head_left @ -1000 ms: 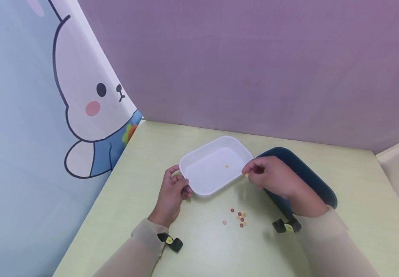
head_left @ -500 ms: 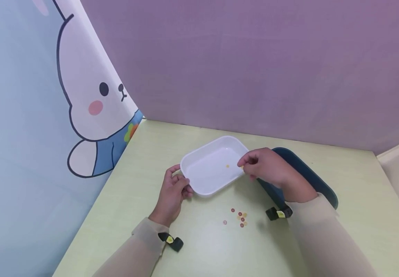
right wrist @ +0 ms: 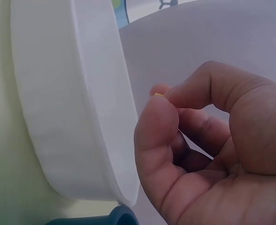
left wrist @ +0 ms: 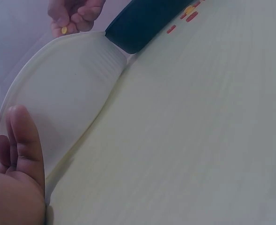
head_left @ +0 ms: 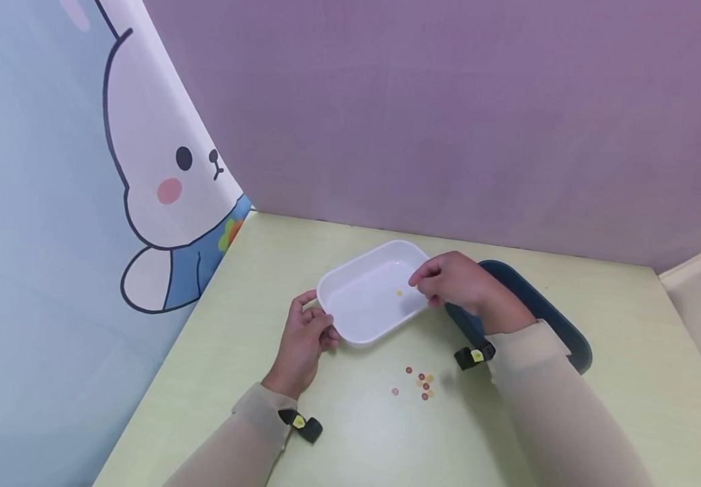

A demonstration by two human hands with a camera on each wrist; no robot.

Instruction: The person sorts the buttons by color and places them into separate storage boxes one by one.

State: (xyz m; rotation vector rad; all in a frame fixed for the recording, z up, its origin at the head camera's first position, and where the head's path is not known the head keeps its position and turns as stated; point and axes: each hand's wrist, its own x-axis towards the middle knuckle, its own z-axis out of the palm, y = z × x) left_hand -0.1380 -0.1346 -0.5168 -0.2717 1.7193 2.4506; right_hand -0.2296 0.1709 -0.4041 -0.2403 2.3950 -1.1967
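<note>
White tray [head_left: 356, 304]: left hand [head_left: 303, 343] grips its left end, likely steadying it. Right hand [head_left: 456, 287] pinches a yellow disc [left wrist: 64, 30] above.

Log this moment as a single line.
left hand: grips white tray; right hand: pinches yellow disc near tray rim; inside tray: another yellow disc; table: red and yellow discs; dark tray: alongside
</note>
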